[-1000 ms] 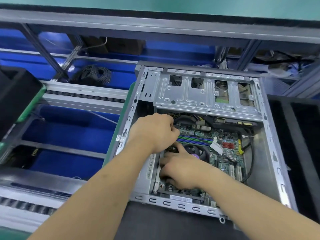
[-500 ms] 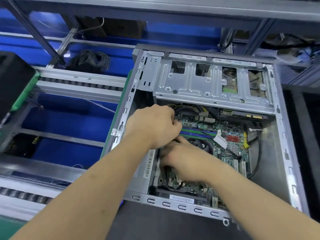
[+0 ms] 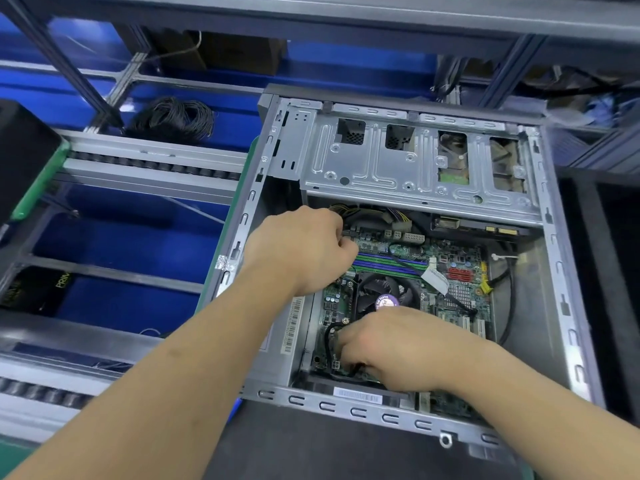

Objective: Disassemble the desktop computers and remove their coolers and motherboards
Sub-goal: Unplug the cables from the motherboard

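Observation:
An open grey desktop case (image 3: 561, 306) lies on its side in front of me. Its green motherboard (image 3: 450, 261) is inside, with a black cooler fan (image 3: 384, 292) bearing a purple sticker in the middle. My left hand (image 3: 301, 251) has its fingers curled at the board's upper left edge and pinches a small black connector there. My right hand (image 3: 391, 348) is at the board's lower left corner, fingers curled round a black cable (image 3: 329, 336). The fingertips of both hands are partly hidden.
A metal drive cage (image 3: 398, 168) covers the far part of the case. A coil of black cables (image 3: 173, 119) lies at the back left beyond a roller rail (image 3: 149, 164). Blue bins (image 3: 121, 237) are at left, a black foam tray (image 3: 606, 271) at right.
My right hand slid off the cooler to the board's lower left corner, uncovering the fan. My left hand stayed at the upper left edge. The view came closer.

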`<state>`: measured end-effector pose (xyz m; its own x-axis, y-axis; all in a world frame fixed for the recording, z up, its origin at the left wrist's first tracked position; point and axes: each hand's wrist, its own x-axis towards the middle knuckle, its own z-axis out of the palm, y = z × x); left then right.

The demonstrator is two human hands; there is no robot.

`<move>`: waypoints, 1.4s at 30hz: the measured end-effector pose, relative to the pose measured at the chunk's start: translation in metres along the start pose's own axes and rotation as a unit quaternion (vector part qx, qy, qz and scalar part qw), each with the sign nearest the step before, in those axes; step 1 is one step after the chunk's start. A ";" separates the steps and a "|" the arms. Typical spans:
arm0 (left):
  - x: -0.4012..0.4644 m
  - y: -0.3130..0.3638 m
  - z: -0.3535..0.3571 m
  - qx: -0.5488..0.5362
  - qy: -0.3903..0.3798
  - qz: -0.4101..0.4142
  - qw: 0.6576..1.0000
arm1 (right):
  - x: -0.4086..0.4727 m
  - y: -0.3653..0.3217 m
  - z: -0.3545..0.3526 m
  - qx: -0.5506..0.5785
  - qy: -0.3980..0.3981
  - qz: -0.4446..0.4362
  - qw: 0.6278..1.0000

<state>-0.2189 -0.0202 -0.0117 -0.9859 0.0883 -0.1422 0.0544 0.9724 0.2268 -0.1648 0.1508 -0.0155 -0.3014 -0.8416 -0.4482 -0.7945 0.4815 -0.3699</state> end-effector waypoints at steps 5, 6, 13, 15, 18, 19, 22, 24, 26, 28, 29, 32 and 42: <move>-0.001 0.000 -0.002 -0.003 -0.005 0.002 1.000 | 0.010 -0.006 0.002 -0.101 -0.062 0.020 0.993; -0.001 0.001 -0.002 -0.003 -0.006 0.003 1.000 | 0.012 -0.008 0.001 -0.119 -0.061 0.018 0.991; -0.002 0.002 -0.004 -0.003 0.001 0.004 1.000 | 0.013 -0.009 0.005 -0.145 -0.015 -0.015 0.989; -0.002 0.002 -0.004 -0.003 0.001 0.005 1.000 | 0.013 -0.010 0.005 -0.142 -0.016 -0.017 0.990; -0.001 0.002 -0.004 -0.002 0.003 0.006 1.000 | 0.021 -0.013 0.000 -0.151 -0.029 -0.007 0.988; -0.001 0.002 -0.003 0.000 0.005 0.007 1.000 | 0.024 -0.014 -0.002 -0.148 -0.041 0.001 0.988; -0.001 0.001 -0.002 0.001 0.010 0.008 1.000 | 0.028 -0.018 -0.004 -0.146 -0.070 0.016 0.987; -0.001 0.001 -0.001 -0.002 0.012 0.006 1.000 | 0.024 -0.018 -0.005 -0.136 -0.059 0.021 0.989; 0.000 0.000 0.000 -0.002 0.015 0.007 1.000 | 0.017 -0.017 -0.008 -0.121 -0.028 0.011 0.992; 0.000 0.000 0.001 -0.001 0.019 0.008 1.000 | 0.010 -0.015 -0.009 -0.102 0.021 0.005 0.995; 0.001 -0.001 0.001 -0.001 0.020 0.008 1.000 | 0.007 -0.013 -0.008 -0.095 0.038 0.002 0.995; 0.001 -0.001 0.002 -0.003 0.017 0.004 1.000 | 0.001 -0.007 0.000 -0.028 0.074 0.026 0.997; 0.003 0.000 0.002 -0.007 0.006 -0.003 1.000 | 0.011 0.007 -0.001 0.159 0.237 0.109 0.952</move>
<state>-0.2211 -0.0197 -0.0145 -0.9880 0.0797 -0.1320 0.0462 0.9697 0.2397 -0.1743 0.1447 -0.0228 -0.7045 -0.6931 -0.1529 -0.5090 0.6435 -0.5717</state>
